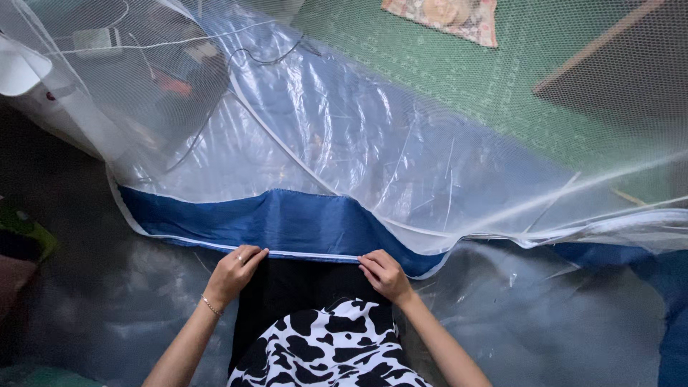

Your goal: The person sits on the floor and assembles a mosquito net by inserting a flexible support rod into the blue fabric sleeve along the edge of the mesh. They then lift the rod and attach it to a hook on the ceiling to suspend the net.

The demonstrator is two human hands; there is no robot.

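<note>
Nearest the camera lies a black-and-white cow-patterned garment [330, 351] over the person's lap. Just beyond it, the left hand [233, 271] and the right hand [383, 274] are each pinched shut on the near white-piped edge of a blue fabric [287, 222], holding a short stretch of that hem taut between them. A thin bracelet [211, 307] circles the left wrist. Past the blue band, a clear plastic sheet [373, 143] and white mesh netting [143, 79] spread over it. Farthest off is a green floor mat [459, 79].
</note>
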